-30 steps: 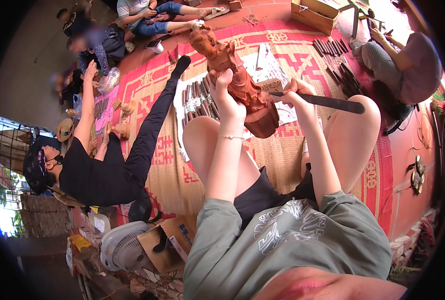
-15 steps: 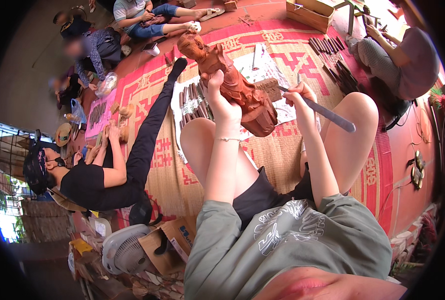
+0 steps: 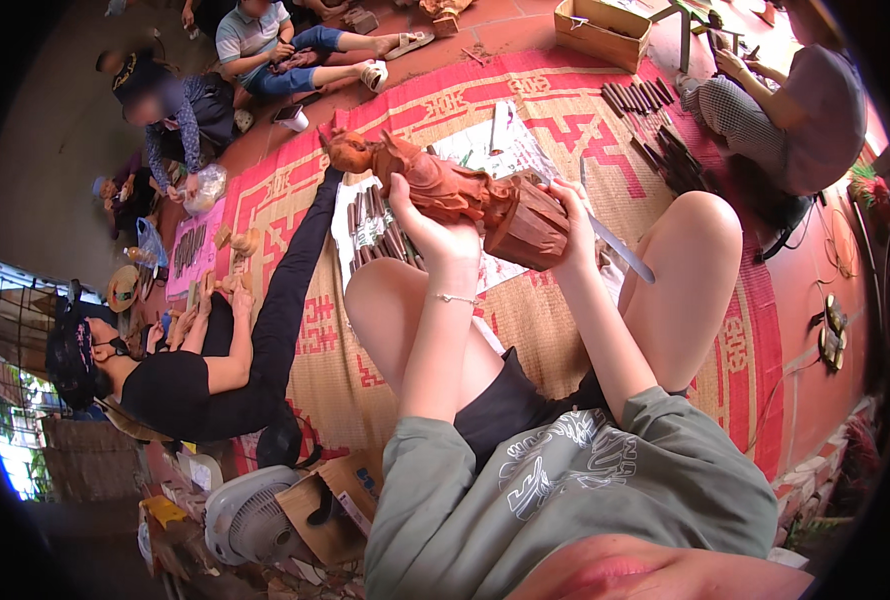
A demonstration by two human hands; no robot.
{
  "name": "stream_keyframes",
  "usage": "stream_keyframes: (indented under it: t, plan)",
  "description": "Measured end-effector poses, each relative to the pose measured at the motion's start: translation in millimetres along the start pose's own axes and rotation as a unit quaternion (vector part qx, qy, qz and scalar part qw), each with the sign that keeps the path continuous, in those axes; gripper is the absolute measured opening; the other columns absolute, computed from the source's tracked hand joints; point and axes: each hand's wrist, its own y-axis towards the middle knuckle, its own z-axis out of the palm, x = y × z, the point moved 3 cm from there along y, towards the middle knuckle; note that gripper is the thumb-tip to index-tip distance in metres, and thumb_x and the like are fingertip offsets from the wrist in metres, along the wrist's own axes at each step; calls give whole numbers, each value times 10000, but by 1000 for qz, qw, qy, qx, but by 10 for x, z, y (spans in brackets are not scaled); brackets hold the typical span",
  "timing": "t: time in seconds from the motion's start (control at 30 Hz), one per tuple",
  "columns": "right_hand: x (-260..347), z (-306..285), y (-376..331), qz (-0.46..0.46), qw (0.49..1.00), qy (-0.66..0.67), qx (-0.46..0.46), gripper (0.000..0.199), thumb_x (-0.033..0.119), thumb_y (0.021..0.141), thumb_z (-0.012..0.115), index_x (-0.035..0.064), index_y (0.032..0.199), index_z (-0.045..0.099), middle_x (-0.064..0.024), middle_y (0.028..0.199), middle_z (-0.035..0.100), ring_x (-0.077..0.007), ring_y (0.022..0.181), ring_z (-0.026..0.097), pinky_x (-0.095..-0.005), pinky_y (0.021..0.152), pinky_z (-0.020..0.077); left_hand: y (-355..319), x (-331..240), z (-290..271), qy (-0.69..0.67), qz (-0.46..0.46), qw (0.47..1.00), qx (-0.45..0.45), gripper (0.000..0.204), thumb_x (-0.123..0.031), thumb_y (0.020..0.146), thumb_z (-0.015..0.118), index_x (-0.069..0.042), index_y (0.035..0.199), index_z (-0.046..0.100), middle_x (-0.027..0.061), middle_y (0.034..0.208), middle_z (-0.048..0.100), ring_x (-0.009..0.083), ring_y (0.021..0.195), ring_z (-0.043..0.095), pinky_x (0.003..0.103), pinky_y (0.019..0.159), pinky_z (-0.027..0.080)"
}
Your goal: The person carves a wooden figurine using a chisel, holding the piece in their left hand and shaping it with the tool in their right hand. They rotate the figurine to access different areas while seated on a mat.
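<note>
Over matting [image 3: 350,345], both hands [image 3: 445,238] [image 3: 575,225] gripping carved figure [image 3: 455,188], wooden box [image 3: 602,43] beyond, contents unclear

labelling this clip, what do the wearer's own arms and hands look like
The left hand and right hand are ungloved. The short sleeves are grey-green and loose. A thin bracelet circles the left wrist; none shows on the right.

I count my two hands [image 3: 437,232] on one carved figure [image 3: 447,188] and one long tool [image 3: 622,249], plus one fan [image 3: 263,524], one cardboard box [image 3: 355,478].
</note>
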Motion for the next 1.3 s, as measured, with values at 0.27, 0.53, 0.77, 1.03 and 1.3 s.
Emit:
stream_keyframes:
  t: [0.27,0.53,0.77,1.03,1.3]
  plan:
    - [89,341,156,72,997,-8,15,229,134,768,595,75,967,498,-94,877,580,-187,817,582,-331,738,484,45,-114,62,135,59,974,171,526,-283,855,532,-95,1308,342,80,1245,461,220,1142,460,414,973,359]
    - [57,315,329,148,986,-16,80,228,233,762,607,96,932,541,-78,885,583,-189,754,591,-345,664,498,26,11,-21,186,79,963,177,712,-325,872,568,-165,1402,121,9,1327,342,102,1127,417,250,899,370]
    - [149,214,71,78,997,7,9,71,161,783,563,117,813,516,-48,811,551,-176,753,574,-320,707,481,-252,205,59,222,55,970,78,682,-572,877,397,-88,1343,284,80,1291,423,210,1192,423,384,1018,305]
    - [391,109,-390,-51,985,-125,109,53,16,788,544,29,811,498,-64,781,558,-149,745,573,-271,732,461,-609,495,-461,-6,-109,994,19,563,-529,886,391,-42,1158,465,143,1136,546,264,1055,529,407,942,404]
    - [729,89,-560,-170,862,-417,234,109,-16,718,610,-4,737,503,-44,756,566,-69,661,522,-208,601,426,-612,625,-743,6,-145,987,73,495,-462,892,437,-45,1154,481,98,1119,558,250,1041,539,391,927,417]
